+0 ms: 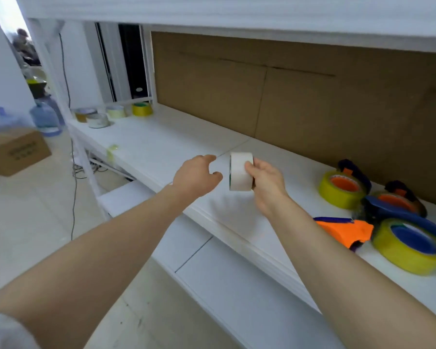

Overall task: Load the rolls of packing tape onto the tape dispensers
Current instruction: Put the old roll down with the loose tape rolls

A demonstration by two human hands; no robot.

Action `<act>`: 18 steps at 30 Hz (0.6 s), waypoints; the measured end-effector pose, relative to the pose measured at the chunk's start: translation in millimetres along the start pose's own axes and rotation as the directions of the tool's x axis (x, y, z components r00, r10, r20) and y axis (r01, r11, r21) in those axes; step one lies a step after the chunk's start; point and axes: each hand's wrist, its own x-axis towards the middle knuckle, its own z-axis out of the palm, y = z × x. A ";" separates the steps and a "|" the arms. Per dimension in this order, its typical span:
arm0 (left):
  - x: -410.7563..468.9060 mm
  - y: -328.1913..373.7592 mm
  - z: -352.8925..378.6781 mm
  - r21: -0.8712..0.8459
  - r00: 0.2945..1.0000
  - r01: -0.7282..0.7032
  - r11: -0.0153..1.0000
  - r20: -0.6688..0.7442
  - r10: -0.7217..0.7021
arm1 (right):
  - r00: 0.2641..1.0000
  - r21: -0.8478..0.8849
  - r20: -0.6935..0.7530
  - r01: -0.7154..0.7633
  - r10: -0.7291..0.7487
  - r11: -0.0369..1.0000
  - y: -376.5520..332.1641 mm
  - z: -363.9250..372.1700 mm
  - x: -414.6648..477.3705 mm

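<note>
White roll [241, 175] pinched upright by right hand [267, 183] over shelf [161, 147] front edge; left hand [196, 176] empty, loosely curled. Core best seated squarely on orange dispenser [345, 230].

A cardboard box [15, 152] sits on the floor [35, 222] just beside two blue water jugs [47, 119]

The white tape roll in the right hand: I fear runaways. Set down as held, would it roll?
The white tape roll is held on edge by the right hand, so on the smooth shelf it would probably roll. One hand's pinch carries it, so it is likely light.
</note>
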 end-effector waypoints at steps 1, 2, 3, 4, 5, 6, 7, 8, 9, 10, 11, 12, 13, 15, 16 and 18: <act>6.0 -16.1 -11.6 0.021 1.000 0.000 1.000 -0.012 0.000 | 1.000 -0.012 0.007 0.006 -0.006 1.000 3.4 19.7 5.6; 12.5 -34.2 -23.7 0.046 1.000 -0.002 0.999 -0.024 0.004 | 1.000 -0.026 0.011 0.010 -0.010 1.000 7.1 41.3 11.7; 19.1 -54.6 -36.6 0.070 0.999 0.001 0.998 -0.033 0.001 | 1.000 -0.048 0.011 0.012 -0.011 0.999 11.1 65.3 17.6; 26.0 -76.2 -49.8 0.092 0.999 0.009 0.996 -0.041 -0.005 | 1.000 -0.069 0.009 0.014 -0.014 0.997 15.0 90.6 23.1; 32.8 -97.9 -62.7 0.116 0.999 0.019 0.993 -0.049 -0.013 | 1.000 -0.083 0.010 0.020 -0.019 0.996 19.1 115.9 28.4; 40.2 -120.0 -76.4 0.145 0.998 0.029 0.989 -0.057 -0.021 | 0.999 -0.087 0.015 0.032 -0.031 0.996 23.7 141.7 33.6; 47.4 -141.9 -90.5 0.174 0.998 0.039 0.984 -0.062 -0.029 | 0.999 -0.088 0.027 0.046 -0.044 0.995 28.9 167.4 39.4; 52.8 -159.6 -102.3 0.198 0.997 0.049 0.979 -0.062 -0.037 | 0.998 -0.095 0.039 0.061 -0.057 0.994 33.4 188.6 43.3; 58.0 -178.0 -114.7 0.219 0.997 0.066 0.973 -0.062 -0.054 | 0.996 -0.103 0.061 0.075 -0.069 0.992 38.1 211.4 47.7; 64.0 -196.3 -127.1 0.240 0.995 0.084 0.967 -0.064 -0.070 | 0.993 -0.115 0.084 0.089 -0.079 0.989 43.2 234.5 53.4; 70.6 -213.1 -138.7 0.258 0.994 0.102 0.961 -0.065 -0.088 | 0.991 -0.133 0.103 0.098 -0.085 0.986 48.1 256.8 60.5; 78.2 -229.6 -149.5 0.274 0.993 0.117 0.955 -0.064 -0.103 | 0.989 -0.160 0.118 0.108 -0.090 0.981 52.8 278.2 68.0; 86.0 -244.9 -158.7 0.279 0.991 0.130 0.951 -0.063 -0.117 | 0.987 -0.192 0.128 0.121 -0.097 0.974 56.8 297.5 75.3; 102.8 -273.1 -172.6 0.276 0.987 0.158 0.948 -0.060 -0.147 | 0.983 -0.256 0.142 0.153 -0.119 0.955 65.8 328.7 95.2; 111.7 -285.8 -178.0 0.277 0.985 0.173 0.945 -0.064 -0.162 | 0.980 -0.276 0.148 0.168 -0.131 0.946 69.2 341.7 104.9; 131.0 -309.8 -185.1 0.284 0.982 0.189 0.940 -0.063 -0.178 | 0.972 -0.298 0.178 0.200 -0.152 0.933 75.2 364.5 123.9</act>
